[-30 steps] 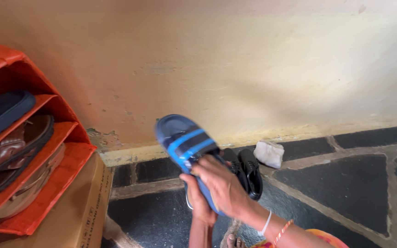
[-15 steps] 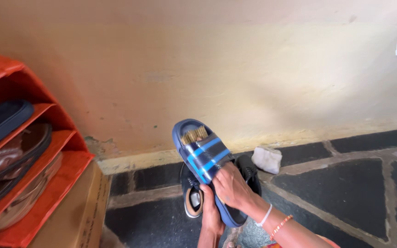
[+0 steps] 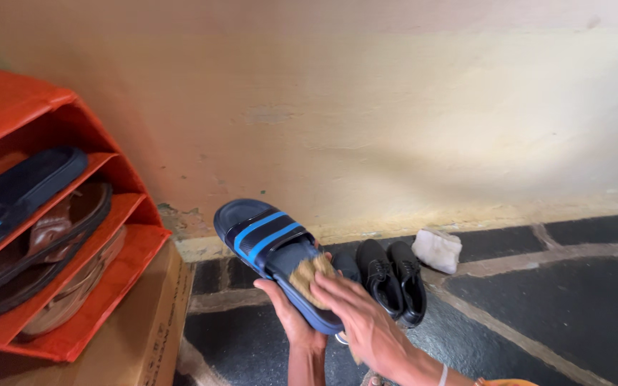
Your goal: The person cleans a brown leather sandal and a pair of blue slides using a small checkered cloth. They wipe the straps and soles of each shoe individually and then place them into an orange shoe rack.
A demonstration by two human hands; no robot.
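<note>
The navy slide sandal [image 3: 270, 246] with two blue stripes across its strap is held up in the air in front of the wall, toe end raised to the upper left, above the dark stone floor [image 3: 538, 307]. It looks like a light, moulded foam or rubber piece, springy rather than stiff, likely to flex if held by the toe alone. The left hand [image 3: 291, 318] cups it from beneath at the heel end, fingers closed around the sole edge, which seems the firmest place to grip. The right hand [image 3: 359, 314] presses a tan-bristled brush [image 3: 309, 273] onto the footbed, fingers wrapped over it. Just behind stands a pair of black lace-up shoes [image 3: 393, 277], then a white cloth [image 3: 439, 249] by the wall. At left, an orange shoe rack [image 3: 109, 286] rests on a cardboard box [image 3: 144, 336].
</note>
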